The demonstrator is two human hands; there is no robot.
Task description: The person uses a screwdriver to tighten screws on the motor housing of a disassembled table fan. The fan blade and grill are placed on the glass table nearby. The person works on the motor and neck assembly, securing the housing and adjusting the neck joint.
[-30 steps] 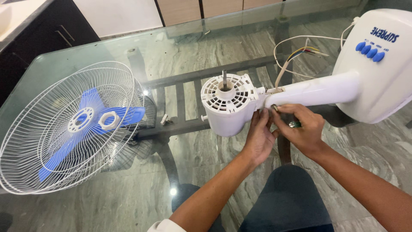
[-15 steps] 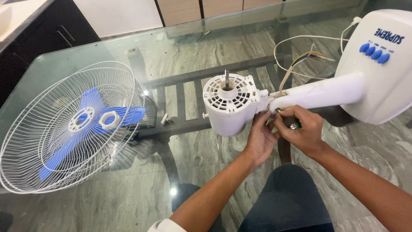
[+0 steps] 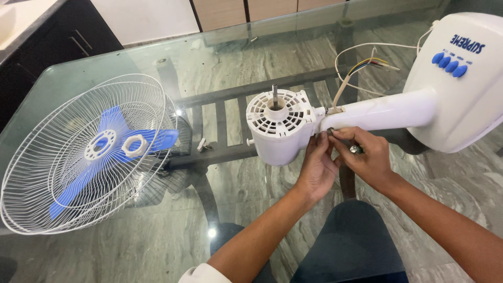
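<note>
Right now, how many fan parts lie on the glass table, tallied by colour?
White: 4 - wire grille, round lock nut, motor housing, fan body with neck and base
Blue: 1 - fan blade, lying inside the grille
Grey: 1 - small clip-like piece
Total: 6
</note>
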